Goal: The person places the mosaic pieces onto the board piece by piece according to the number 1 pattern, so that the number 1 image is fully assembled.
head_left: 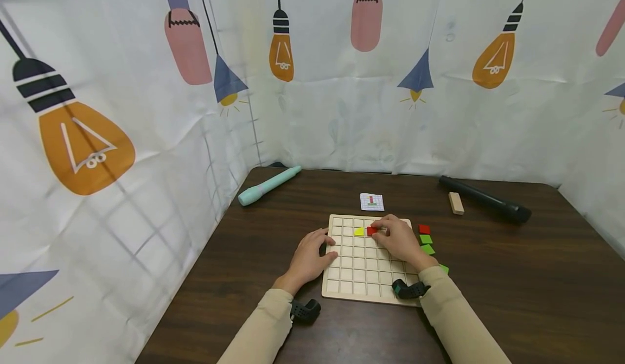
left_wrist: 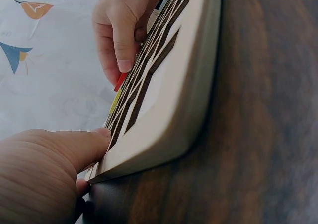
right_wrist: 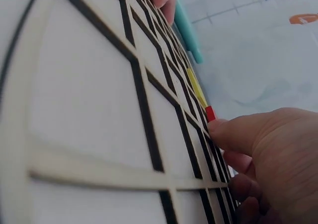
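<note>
The right hand (head_left: 397, 243) lies over the upper right part of the wooden grid board (head_left: 342, 282), its fingers curled down on a red piece (head_left: 372, 231) that sits in the board's second row, just right of a yellow triangle (head_left: 359, 232) already seated there. The left hand (head_left: 308, 257) rests against the board's left edge, fingers relaxed and touching the rim, holding nothing, as if steadying it. Just right of the board lie a red block (head_left: 424, 229) and two green pieces (head_left: 426, 239), with another green piece (head_left: 444, 269) at the right sleeve. Beyond the board's far edge sits a small pattern card (head_left: 371, 202); farther left of it lies a teal pen-like tool (head_left: 269, 186), and to the right a small wooden block (head_left: 456, 203) and a black cylinder (head_left: 484, 199). The likely risk is the red piece catching on the cell's ridge and sitting tilted, or nudging the yellow triangle out of its cell if pressed sideways. If the left hand slackens, the board may slide on the dark table (head_left: 537, 277). The right sleeve could also sweep the loose pieces.
</note>
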`<move>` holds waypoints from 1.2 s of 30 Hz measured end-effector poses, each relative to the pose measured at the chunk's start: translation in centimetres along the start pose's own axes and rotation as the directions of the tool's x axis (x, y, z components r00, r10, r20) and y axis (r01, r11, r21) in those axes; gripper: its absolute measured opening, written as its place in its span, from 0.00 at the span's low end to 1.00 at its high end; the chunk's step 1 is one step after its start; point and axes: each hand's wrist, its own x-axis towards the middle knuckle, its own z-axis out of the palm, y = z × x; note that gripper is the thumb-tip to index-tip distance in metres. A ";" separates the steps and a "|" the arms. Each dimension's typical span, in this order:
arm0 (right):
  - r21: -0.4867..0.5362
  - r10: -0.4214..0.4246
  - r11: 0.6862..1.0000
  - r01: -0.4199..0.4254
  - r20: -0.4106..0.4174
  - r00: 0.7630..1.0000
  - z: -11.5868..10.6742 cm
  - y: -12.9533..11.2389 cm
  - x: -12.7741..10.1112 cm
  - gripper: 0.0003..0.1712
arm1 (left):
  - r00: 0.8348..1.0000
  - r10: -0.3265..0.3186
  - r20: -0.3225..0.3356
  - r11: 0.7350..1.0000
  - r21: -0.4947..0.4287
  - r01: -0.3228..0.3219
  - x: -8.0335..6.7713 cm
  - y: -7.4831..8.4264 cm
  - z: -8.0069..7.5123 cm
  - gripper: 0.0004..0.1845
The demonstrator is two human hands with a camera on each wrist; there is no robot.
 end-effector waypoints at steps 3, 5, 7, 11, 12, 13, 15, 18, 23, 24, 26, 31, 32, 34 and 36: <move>0.004 0.010 1.000 -0.010 -0.003 1.000 -0.1 -0.3 -0.1 0.15 | 1.000 -0.003 0.001 1.000 0.000 0.003 0.0 0.1 0.0 0.13; 0.005 0.009 1.000 -0.009 -0.006 1.000 -0.1 -0.4 -0.2 0.15 | 1.000 -0.005 0.001 1.000 0.001 0.005 0.0 0.1 0.0 0.13; 0.007 0.012 1.000 -0.012 -0.008 1.000 -0.1 -0.5 -0.2 0.15 | 1.000 -0.007 0.003 1.000 0.000 0.007 0.0 0.2 0.0 0.13; -0.001 0.021 1.000 -0.021 0.000 1.000 0.1 -0.5 -0.2 0.15 | 1.000 -0.013 0.007 1.000 -0.002 0.013 -0.1 0.2 -0.1 0.13; -0.005 0.020 1.000 -0.020 -0.001 1.000 0.1 -0.5 -0.2 0.15 | 1.000 -0.013 0.007 1.000 -0.003 0.013 -0.1 0.2 -0.1 0.13; -0.006 0.021 1.000 -0.021 -0.002 1.000 0.2 -0.5 -0.2 0.15 | 1.000 -0.012 0.007 1.000 -0.002 0.012 -0.1 0.2 -0.1 0.13; -0.018 0.023 1.000 -0.023 -0.007 1.000 0.2 -0.6 -0.1 0.15 | 1.000 -0.012 0.006 1.000 0.000 0.012 0.0 0.1 0.0 0.13; -0.031 0.028 0.999 -0.029 -0.014 0.999 0.4 -0.6 -0.1 0.15 | 1.000 -0.005 0.002 1.000 0.003 0.005 0.0 0.1 -0.1 0.13; -0.057 0.038 0.998 -0.039 -0.025 0.999 0.6 -0.7 -0.2 0.15 | 1.000 -0.003 0.000 1.000 -0.002 0.003 -0.1 0.1 -0.1 0.13; -0.061 0.038 0.997 -0.040 -0.028 0.999 0.6 -0.7 -0.2 0.14 | 1.000 -0.001 0.000 1.000 -0.003 0.001 -0.1 0.2 -0.1 0.13; -0.066 0.038 0.997 -0.040 -0.035 0.999 0.6 -0.7 -0.2 0.14 | 1.000 -0.001 0.003 1.000 -0.005 0.001 -0.1 0.2 -0.1 0.13; -0.064 0.040 0.997 -0.042 -0.034 0.999 0.7 -0.5 -0.1 0.13 | 1.000 0.006 0.011 1.000 -0.002 -0.006 -0.1 0.3 -0.2 0.13; -0.062 0.041 0.997 -0.043 -0.033 0.999 0.7 -0.5 -0.1 0.14 | 1.000 0.007 0.011 1.000 -0.004 -0.007 -0.1 0.3 -0.2 0.13; -0.057 0.043 0.997 -0.045 -0.030 0.999 0.8 -0.4 -0.1 0.14 | 1.000 0.010 0.011 1.000 -0.008 -0.009 -0.1 0.4 -0.3 0.13; -0.052 0.044 0.998 -0.045 -0.028 0.999 0.8 -0.4 -0.1 0.14 | 1.000 0.008 0.010 1.000 -0.012 -0.007 -0.1 0.4 -0.3 0.13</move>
